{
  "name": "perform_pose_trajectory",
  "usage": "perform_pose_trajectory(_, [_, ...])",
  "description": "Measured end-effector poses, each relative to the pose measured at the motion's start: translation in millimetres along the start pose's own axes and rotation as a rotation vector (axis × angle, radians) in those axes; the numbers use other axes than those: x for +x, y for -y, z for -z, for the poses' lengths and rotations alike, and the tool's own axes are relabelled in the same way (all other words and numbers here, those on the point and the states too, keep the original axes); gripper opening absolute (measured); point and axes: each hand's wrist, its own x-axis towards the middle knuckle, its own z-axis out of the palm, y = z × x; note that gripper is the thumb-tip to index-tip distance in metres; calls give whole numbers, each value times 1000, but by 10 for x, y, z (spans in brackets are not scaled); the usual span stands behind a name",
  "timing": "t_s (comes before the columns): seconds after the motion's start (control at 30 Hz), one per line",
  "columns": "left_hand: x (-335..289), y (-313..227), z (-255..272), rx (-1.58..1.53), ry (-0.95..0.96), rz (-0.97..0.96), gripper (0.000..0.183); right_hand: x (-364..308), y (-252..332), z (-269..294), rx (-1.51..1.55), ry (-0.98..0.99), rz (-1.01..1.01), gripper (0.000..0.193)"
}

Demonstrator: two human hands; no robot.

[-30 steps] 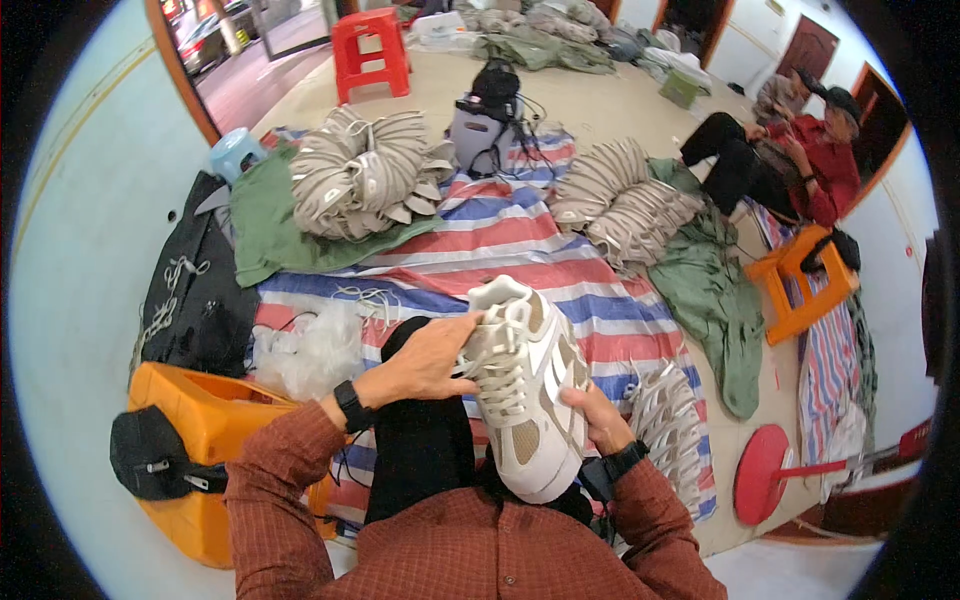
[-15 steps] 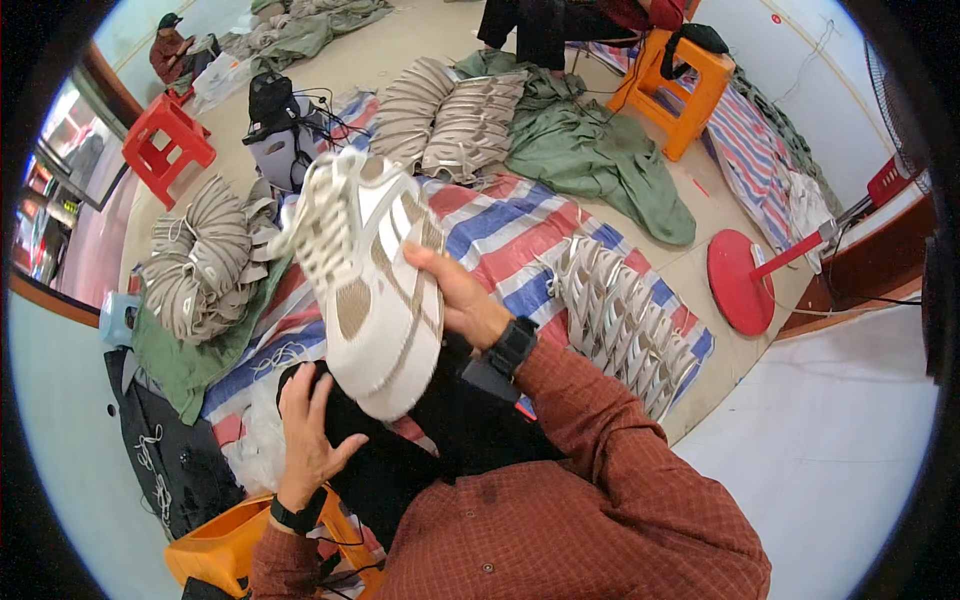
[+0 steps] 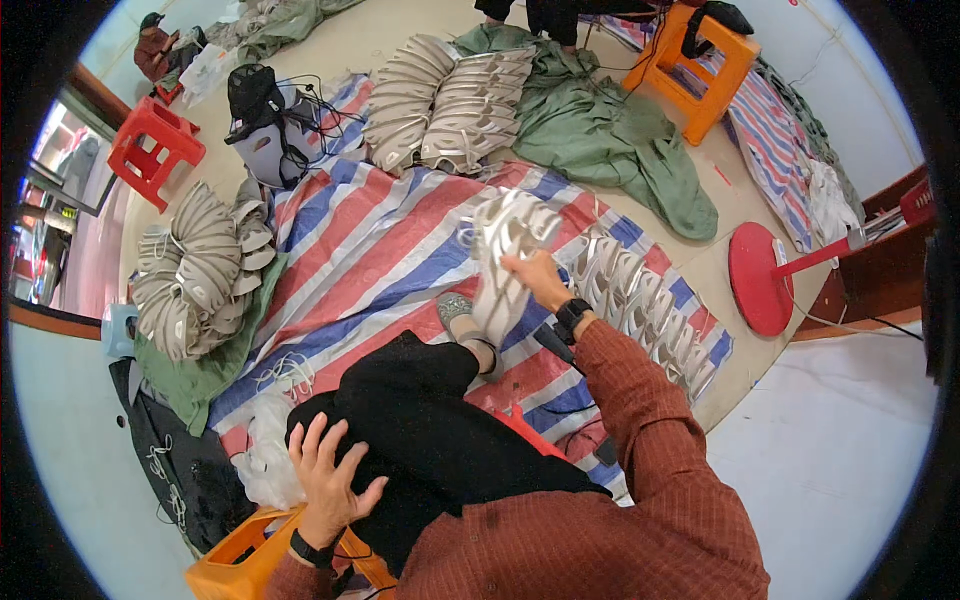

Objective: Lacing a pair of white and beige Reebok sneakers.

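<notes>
A white and beige sneaker upper (image 3: 503, 232), smeared by motion, hangs over the striped sheet (image 3: 345, 235) in the grip of my right hand (image 3: 541, 281). Its lacing is too blurred to follow. Just right of it, a slanting row of laced uppers (image 3: 640, 300) lies on the sheet. My left hand (image 3: 330, 485) holds nothing; its fingers are spread above my black-clad thigh. Loose white laces (image 3: 288, 375) lie on the sheet beyond that hand.
Beige uppers (image 3: 195, 270) are stacked on green cloth at left; two more rows (image 3: 445, 105) stand at the far middle. Around them are a backpack (image 3: 268, 130), a red stool (image 3: 155, 150), an orange stool (image 3: 690, 70), a red round base (image 3: 760, 278) and two seated people.
My right hand has carried the sneaker upper away from my chest, forward and right toward the row of uppers. My left hand has shifted slightly right and nearer to me, still spread.
</notes>
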Motion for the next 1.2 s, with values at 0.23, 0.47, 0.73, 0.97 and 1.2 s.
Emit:
perform_pose_trajectory(0.23, [20, 58, -6, -59, 75, 67, 29, 329, -464, 155, -140, -315, 65, 35])
perform_pose_trajectory(0.47, [77, 111, 2, -36, 127, 132, 24, 515, -970, -105, -58, -201, -55, 41])
perform_pose_trajectory(0.73, [111, 108, 15, -26, 123, 115, 22, 613, -995, -176, -210, -185, -24, 40])
perform_pose_trajectory(0.97, [103, 64, 14, -25, 112, 124, 24, 299, -1021, -238, 62, -190, -36, 37])
perform_pose_trajectory(1.2, [116, 24, 8, -23, 82, 101, 23, 132, -1083, -380, -174, -241, 29, 34])
